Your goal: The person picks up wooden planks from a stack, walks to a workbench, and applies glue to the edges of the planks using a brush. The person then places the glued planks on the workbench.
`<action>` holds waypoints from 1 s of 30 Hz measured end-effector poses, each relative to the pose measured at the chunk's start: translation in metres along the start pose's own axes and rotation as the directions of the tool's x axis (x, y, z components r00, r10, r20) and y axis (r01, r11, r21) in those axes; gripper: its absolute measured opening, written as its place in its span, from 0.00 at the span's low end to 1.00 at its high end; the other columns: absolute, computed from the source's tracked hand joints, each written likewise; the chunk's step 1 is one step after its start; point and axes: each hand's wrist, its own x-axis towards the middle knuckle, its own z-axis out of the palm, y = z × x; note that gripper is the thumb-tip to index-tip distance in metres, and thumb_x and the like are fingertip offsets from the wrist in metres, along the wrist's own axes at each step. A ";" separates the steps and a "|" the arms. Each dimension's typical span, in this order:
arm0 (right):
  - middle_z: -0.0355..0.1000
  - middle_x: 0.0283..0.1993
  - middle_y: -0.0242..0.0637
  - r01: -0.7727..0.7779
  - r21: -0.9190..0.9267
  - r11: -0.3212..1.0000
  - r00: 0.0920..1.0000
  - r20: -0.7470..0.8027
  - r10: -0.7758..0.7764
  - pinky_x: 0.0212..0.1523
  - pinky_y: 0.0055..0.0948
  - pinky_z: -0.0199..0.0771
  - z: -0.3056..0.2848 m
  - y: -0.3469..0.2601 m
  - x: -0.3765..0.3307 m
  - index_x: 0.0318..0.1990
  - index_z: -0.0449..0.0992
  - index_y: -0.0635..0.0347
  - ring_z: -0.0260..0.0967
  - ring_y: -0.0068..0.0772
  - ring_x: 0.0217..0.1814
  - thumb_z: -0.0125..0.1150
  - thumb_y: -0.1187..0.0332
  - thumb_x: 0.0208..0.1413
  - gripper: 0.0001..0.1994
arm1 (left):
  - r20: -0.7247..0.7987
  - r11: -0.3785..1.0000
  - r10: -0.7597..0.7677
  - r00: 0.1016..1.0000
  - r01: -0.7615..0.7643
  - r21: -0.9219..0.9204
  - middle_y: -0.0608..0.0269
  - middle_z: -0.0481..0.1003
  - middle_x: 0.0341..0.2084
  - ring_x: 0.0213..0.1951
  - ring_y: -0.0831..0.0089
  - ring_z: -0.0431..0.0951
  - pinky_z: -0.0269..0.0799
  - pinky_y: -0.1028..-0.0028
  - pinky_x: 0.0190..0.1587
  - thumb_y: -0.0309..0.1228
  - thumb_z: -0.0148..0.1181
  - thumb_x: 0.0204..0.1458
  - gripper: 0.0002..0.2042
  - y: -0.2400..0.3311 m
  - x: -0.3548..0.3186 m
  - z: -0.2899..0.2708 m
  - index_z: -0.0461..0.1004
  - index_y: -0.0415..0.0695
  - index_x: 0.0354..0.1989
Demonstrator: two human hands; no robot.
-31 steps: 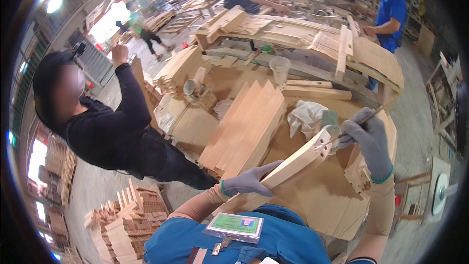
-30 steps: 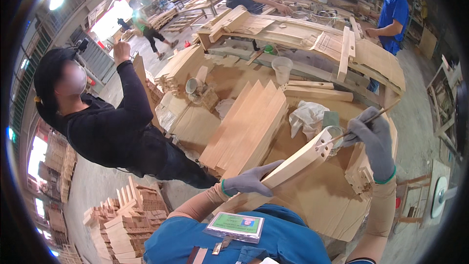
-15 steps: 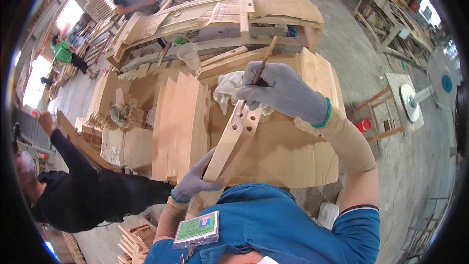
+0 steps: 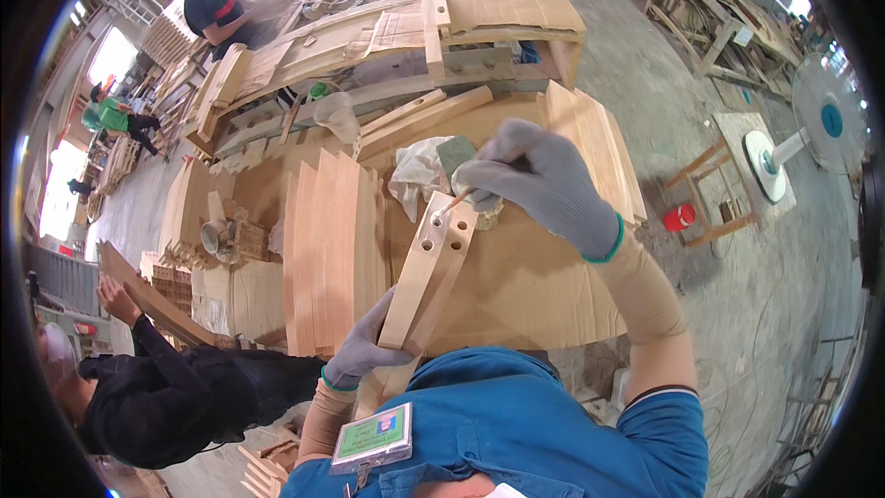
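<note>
My left hand (image 4: 362,348), in a grey glove, is wrapped round the lower end of a pale wooden piece (image 4: 417,288). Several round holes show in the piece's upper end, which points away from me. A thin wooden stick (image 4: 457,200) is pinched in the gloved fingers of my right hand (image 4: 535,180). The stick's tip is at one of the far holes, where something whitish shows. Just beyond the piece lie a crumpled white cloth (image 4: 417,175) and a grey-green block (image 4: 454,153), partly hidden by my right hand.
Upright wooden boards (image 4: 323,249) stand left of my work, more boards (image 4: 590,134) to the right, all on a cardboard-covered surface (image 4: 530,304). A glue-stained pot (image 4: 214,237) sits at left. A person in black (image 4: 194,397) handles a board close by. A fan (image 4: 765,166) stands right.
My right hand has turned and lowered the stick, tilting it over toward the holes. The grey-green block now shows behind the hand. The person at left now touches a board.
</note>
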 end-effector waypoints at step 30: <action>0.71 0.37 0.45 0.584 -0.127 0.802 0.775 -0.206 -0.598 0.41 0.30 0.75 0.021 0.087 -0.063 0.25 0.67 0.63 0.71 0.36 0.40 0.60 0.88 0.39 0.11 | 0.056 0.994 -0.026 0.998 0.032 -0.100 0.62 0.59 0.57 0.58 0.75 0.57 0.49 0.76 0.59 0.20 0.66 0.25 0.49 -0.007 -0.006 -0.016 0.47 0.37 0.63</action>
